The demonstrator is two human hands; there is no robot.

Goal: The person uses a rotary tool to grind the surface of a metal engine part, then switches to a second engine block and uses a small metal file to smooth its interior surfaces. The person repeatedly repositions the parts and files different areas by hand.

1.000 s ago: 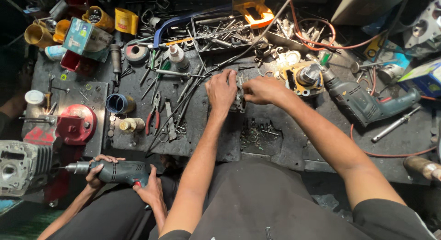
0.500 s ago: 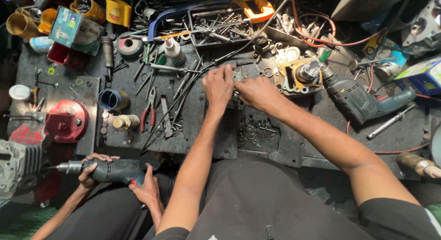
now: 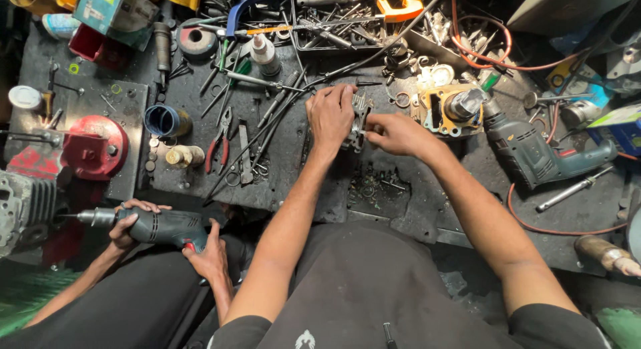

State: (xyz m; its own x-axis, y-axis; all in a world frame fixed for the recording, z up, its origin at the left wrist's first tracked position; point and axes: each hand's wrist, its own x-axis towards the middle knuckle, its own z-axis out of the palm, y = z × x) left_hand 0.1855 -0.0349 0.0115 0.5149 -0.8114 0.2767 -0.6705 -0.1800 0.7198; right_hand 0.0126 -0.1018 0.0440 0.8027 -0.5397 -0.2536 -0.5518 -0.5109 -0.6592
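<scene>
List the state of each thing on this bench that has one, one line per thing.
Left hand: gripping the small metal part.
Right hand: pinching the same part's lower edge.
Blue-grey drill: lying on its side, unheld.
Dark green drill: held by a co-worker's two hands.
Red-handled pliers: lying flat.
White bottle: upright, capped.

arms: both outstretched | hands: left [image 3: 330, 115] curled; right [image 3: 394, 133] pinching, nearly touching

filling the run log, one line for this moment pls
left hand: grips small metal part | right hand: pinches same part | bench: cluttered
</scene>
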